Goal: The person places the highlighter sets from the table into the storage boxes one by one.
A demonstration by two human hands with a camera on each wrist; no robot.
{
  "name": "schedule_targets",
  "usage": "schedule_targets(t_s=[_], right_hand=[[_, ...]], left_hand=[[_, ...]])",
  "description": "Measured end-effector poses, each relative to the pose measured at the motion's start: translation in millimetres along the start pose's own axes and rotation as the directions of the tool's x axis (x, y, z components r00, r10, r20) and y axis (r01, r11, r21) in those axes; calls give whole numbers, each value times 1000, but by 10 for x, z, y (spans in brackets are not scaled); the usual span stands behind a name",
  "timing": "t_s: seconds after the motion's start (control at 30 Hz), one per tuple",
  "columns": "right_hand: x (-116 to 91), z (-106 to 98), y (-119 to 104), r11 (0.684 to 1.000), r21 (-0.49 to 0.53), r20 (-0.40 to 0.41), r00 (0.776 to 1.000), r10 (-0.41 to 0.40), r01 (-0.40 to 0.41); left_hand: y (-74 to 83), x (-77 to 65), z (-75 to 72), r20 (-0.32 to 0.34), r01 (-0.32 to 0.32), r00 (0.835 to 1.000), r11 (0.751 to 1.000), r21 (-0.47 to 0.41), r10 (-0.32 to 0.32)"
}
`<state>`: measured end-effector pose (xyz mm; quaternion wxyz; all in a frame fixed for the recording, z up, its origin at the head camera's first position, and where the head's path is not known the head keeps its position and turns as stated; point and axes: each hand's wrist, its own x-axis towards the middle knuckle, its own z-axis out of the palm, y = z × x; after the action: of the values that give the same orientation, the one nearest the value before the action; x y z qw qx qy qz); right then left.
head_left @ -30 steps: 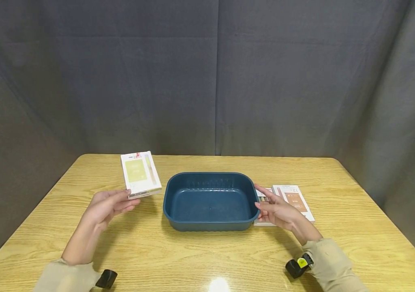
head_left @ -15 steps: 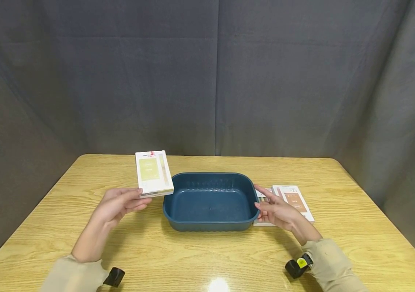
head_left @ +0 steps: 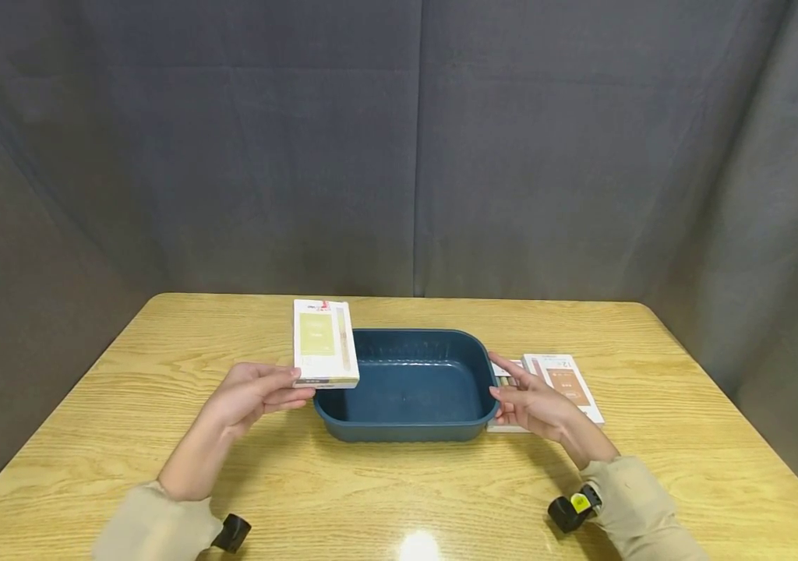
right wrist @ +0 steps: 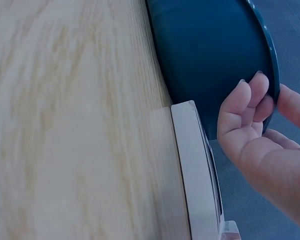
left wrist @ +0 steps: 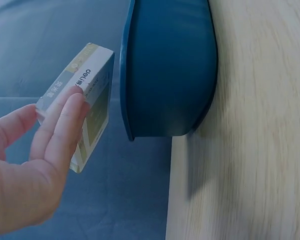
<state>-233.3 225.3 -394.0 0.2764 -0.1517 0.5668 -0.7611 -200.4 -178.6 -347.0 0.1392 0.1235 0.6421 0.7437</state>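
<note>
My left hand (head_left: 255, 399) pinches the near left corner of a white pen box (head_left: 324, 343) with a yellow-green panel, thumb on top and fingers underneath. The box is held in the air, tilted, over the left rim of a dark blue plastic basin (head_left: 406, 393). In the left wrist view the pen box (left wrist: 87, 82) shows "deli" lettering and stands apart from the basin (left wrist: 165, 70). My right hand (head_left: 535, 405) grips the basin's right rim; in the right wrist view its fingers curl against the outer wall and the thumb lies over the rim. The basin's visible inside holds nothing.
Right of the basin lie a white box with an orange-brown panel (head_left: 567, 386) and another white box (head_left: 507, 428), partly hidden by my right hand. All stand on a wooden table (head_left: 343, 499). A grey curtain (head_left: 287, 171) surrounds its back and sides.
My left hand has carried the pen box to the right, from beside the basin to above its left rim. The right hand and the basin have stayed in place.
</note>
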Motion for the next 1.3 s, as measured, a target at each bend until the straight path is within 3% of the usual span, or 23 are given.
schedule_targets(t_s=[0.17,0.43,0.8,1.0,1.3], right_hand=[[0,7,-4,1000,-2,0,1000,-1,1],[-15,3,-2,1000,-5,-14,1000,6,-6],[-3,-12,25,1000,-1,-4,1000,-4,4],[1,-20,35,1000,-1,3,1000,-9,9],[-1,-24,41,1000,-19,-21,1000,-1,1]], left_hand=[[10,9,87,-66,56,996,997,51,-53],[-17,33,148,-87,77,994,993,94,-69],[-85,74,232,-140,106,985,993,46,-99],[-70,114,274,-199,137,972,988,66,-122],[-48,162,312,-233,182,960,979,90,-157]])
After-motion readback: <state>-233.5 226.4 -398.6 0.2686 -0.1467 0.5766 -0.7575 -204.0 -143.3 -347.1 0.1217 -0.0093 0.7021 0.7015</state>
